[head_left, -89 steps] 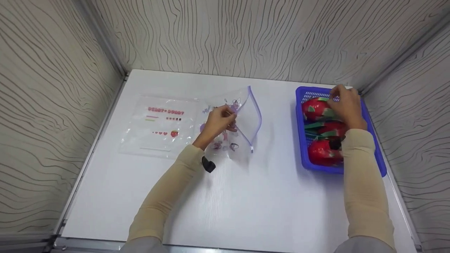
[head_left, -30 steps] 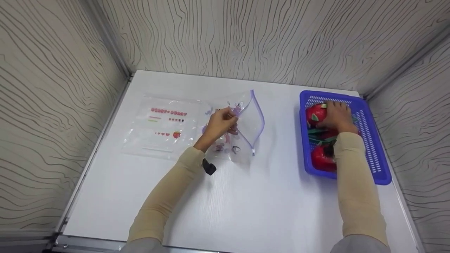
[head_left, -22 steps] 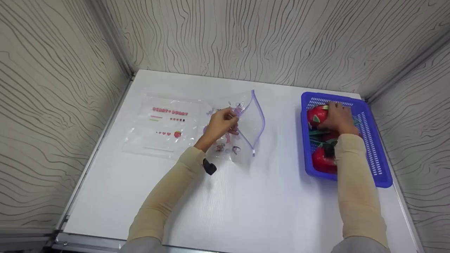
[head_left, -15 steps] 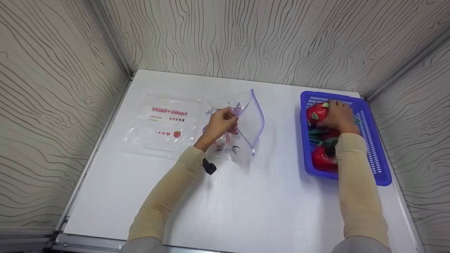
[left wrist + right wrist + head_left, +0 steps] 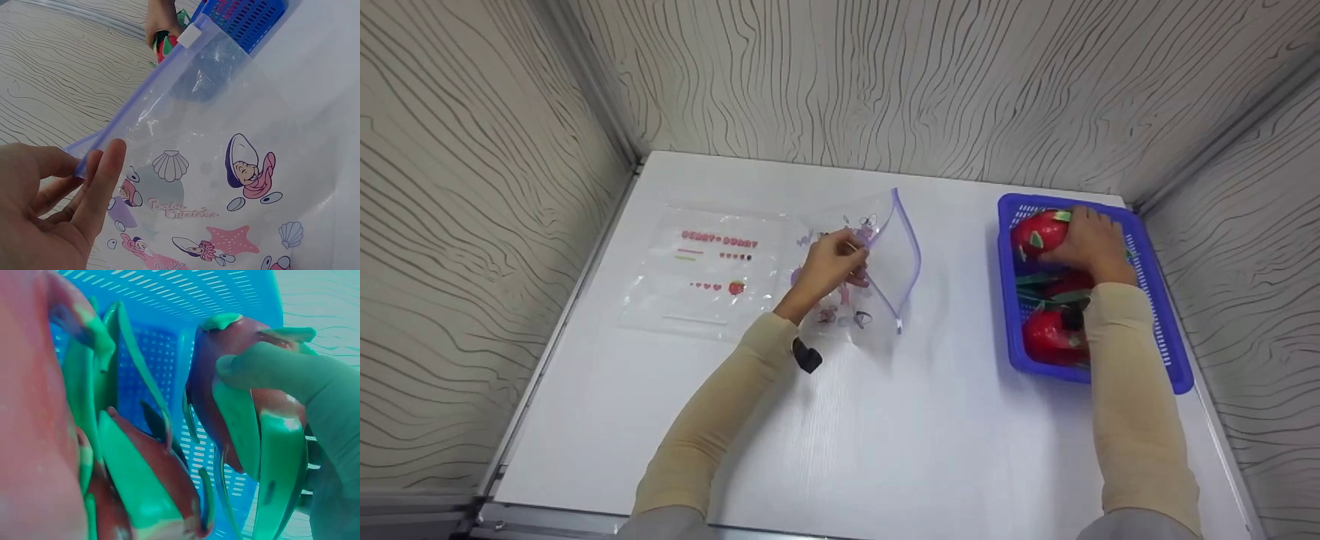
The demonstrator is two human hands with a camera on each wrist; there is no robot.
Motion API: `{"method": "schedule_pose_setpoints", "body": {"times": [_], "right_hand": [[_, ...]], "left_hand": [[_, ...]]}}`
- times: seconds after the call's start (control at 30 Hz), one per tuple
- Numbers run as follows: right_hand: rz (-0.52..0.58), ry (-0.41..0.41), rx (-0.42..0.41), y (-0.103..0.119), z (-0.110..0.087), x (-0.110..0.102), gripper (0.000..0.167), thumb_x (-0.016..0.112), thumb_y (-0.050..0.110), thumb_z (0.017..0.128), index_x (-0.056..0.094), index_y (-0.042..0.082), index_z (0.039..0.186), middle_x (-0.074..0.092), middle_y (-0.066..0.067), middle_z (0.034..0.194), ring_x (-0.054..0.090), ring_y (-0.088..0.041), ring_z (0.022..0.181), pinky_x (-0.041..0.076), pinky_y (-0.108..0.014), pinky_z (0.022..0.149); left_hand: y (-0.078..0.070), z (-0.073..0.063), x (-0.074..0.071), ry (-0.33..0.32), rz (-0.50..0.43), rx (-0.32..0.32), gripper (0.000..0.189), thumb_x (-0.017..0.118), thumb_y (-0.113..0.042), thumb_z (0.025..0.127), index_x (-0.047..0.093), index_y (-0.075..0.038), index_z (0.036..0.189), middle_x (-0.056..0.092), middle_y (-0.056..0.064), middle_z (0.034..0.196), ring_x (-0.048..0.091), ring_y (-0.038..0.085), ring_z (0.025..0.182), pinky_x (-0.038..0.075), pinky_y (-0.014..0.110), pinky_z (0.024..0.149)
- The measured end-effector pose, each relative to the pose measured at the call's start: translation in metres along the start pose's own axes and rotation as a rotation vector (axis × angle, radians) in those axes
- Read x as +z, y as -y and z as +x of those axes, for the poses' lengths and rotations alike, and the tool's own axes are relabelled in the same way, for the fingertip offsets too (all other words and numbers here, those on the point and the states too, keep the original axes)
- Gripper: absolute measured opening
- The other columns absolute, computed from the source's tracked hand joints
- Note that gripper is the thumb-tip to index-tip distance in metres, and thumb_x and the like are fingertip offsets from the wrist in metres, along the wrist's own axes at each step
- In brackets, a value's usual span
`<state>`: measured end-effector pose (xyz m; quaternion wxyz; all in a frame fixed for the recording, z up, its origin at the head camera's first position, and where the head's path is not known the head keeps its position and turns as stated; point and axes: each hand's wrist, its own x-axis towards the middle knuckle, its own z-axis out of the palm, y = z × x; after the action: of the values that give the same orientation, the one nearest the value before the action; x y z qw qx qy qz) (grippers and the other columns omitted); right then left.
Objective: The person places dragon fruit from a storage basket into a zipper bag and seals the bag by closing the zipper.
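Observation:
My left hand (image 5: pixel 831 262) pinches the edge of a clear zipper bag (image 5: pixel 225 112) with a purple zip strip and printed cartoon oysters and shells. The bag's mouth gapes toward the right, and its white slider (image 5: pixel 189 36) sits at one end of the strip. Over at the right, my right hand (image 5: pixel 1096 244) grips a red dragon fruit (image 5: pixel 1041 231) with green scales at the far end of a blue basket. In the right wrist view the thumb presses across this dragon fruit (image 5: pixel 230 343). A second dragon fruit (image 5: pixel 1065 285) and a third dragon fruit (image 5: pixel 1050 339) lie nearer in the basket.
The blue slotted basket (image 5: pixel 1008 300) stands at the table's right side, by the wall. Left of the held bag, another clear bag (image 5: pixel 705 262) with red lettering lies flat on the white table (image 5: pixel 840 442). Wood-patterned panels (image 5: pixel 855 82) enclose the back and sides.
My right hand has come down onto the far dragon fruit, gripped it, and just now raised it slightly. The left hand keeps its pinch on the bag.

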<state>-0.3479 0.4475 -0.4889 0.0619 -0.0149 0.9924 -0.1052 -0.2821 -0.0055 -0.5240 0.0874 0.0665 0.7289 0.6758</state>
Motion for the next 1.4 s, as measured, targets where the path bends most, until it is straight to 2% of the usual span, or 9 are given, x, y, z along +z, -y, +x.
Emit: {"method": "schedule_pose_setpoints", "body": {"times": [0.2, 0.4, 0.7, 0.8, 0.93, 1.03, 1.2, 1.4], "right_hand": [[-0.012, -0.002, 0.023, 0.004, -0.003, -0.005, 0.109, 0.085, 0.051, 0.083, 0.029, -0.014, 0.150, 0.047, -0.046, 0.136, 0.044, -0.064, 0.127, 0.033, -0.079, 0.114], [-0.004, -0.019, 0.022, 0.007, -0.004, -0.010, 0.112, 0.083, 0.055, 0.083, 0.029, -0.014, 0.152, 0.047, -0.046, 0.139, 0.043, -0.064, 0.129, 0.030, -0.079, 0.116], [0.020, -0.054, 0.011, 0.011, -0.009, -0.014, 0.113, 0.083, 0.057, 0.084, 0.027, -0.010, 0.156, 0.046, -0.045, 0.140, 0.042, -0.064, 0.130, 0.031, -0.079, 0.112], [0.022, -0.070, 0.010, 0.014, -0.011, -0.015, 0.112, 0.083, 0.057, 0.084, 0.028, -0.009, 0.156, 0.048, -0.044, 0.140, 0.046, -0.064, 0.128, 0.035, -0.079, 0.112], [0.016, -0.090, 0.004, 0.016, -0.014, -0.017, 0.112, 0.082, 0.059, 0.084, 0.028, -0.009, 0.156, 0.050, -0.043, 0.139, 0.052, -0.062, 0.123, 0.044, -0.078, 0.106], [0.012, -0.108, -0.006, 0.015, -0.016, -0.017, 0.113, 0.082, 0.060, 0.084, 0.029, -0.008, 0.156, 0.050, -0.043, 0.139, 0.054, -0.061, 0.122, 0.047, -0.078, 0.103], [0.023, -0.141, -0.037, 0.016, -0.019, -0.018, 0.111, 0.083, 0.058, 0.084, 0.029, -0.001, 0.162, 0.049, -0.041, 0.144, 0.054, -0.061, 0.123, 0.047, -0.078, 0.101], [0.010, -0.173, -0.058, 0.017, -0.024, -0.021, 0.104, 0.084, 0.055, 0.083, 0.034, 0.009, 0.162, 0.046, -0.038, 0.149, 0.050, -0.060, 0.129, 0.045, -0.080, 0.100]], "left_hand": [[-0.001, -0.001, 0.000, 0.005, 0.004, 0.003, 0.010, 0.065, -0.006, 0.104, 0.067, 0.003, 0.109, 0.067, 0.008, 0.084, 0.072, 0.016, 0.068, 0.068, 0.035, 0.068], [-0.002, -0.003, 0.000, -0.004, 0.027, 0.013, 0.011, 0.064, -0.007, 0.104, 0.067, 0.002, 0.109, 0.068, 0.009, 0.085, 0.073, 0.016, 0.068, 0.067, 0.034, 0.068], [-0.001, -0.002, 0.000, -0.001, 0.032, 0.003, 0.011, 0.064, -0.008, 0.105, 0.067, 0.001, 0.109, 0.068, 0.008, 0.085, 0.074, 0.016, 0.068, 0.067, 0.034, 0.068], [-0.002, -0.002, 0.000, 0.000, 0.035, 0.004, 0.010, 0.064, -0.008, 0.105, 0.067, 0.000, 0.109, 0.068, 0.009, 0.085, 0.074, 0.017, 0.068, 0.067, 0.034, 0.068], [-0.001, -0.001, 0.000, 0.003, 0.030, 0.008, 0.011, 0.064, -0.008, 0.104, 0.067, 0.001, 0.111, 0.068, 0.009, 0.085, 0.074, 0.017, 0.068, 0.067, 0.035, 0.068], [0.000, -0.001, 0.000, 0.004, 0.023, 0.009, 0.017, 0.064, -0.008, 0.104, 0.067, 0.002, 0.118, 0.068, 0.009, 0.085, 0.073, 0.016, 0.068, 0.067, 0.035, 0.068], [0.000, 0.000, 0.001, 0.000, 0.003, 0.025, 0.032, 0.064, -0.005, 0.103, 0.066, 0.002, 0.134, 0.065, 0.007, 0.085, 0.070, 0.015, 0.069, 0.068, 0.035, 0.069], [-0.002, -0.001, 0.001, 0.002, 0.027, 0.021, 0.028, 0.062, -0.005, 0.104, 0.070, 0.004, 0.129, 0.064, 0.007, 0.086, 0.069, 0.014, 0.071, 0.067, 0.032, 0.070]]}}
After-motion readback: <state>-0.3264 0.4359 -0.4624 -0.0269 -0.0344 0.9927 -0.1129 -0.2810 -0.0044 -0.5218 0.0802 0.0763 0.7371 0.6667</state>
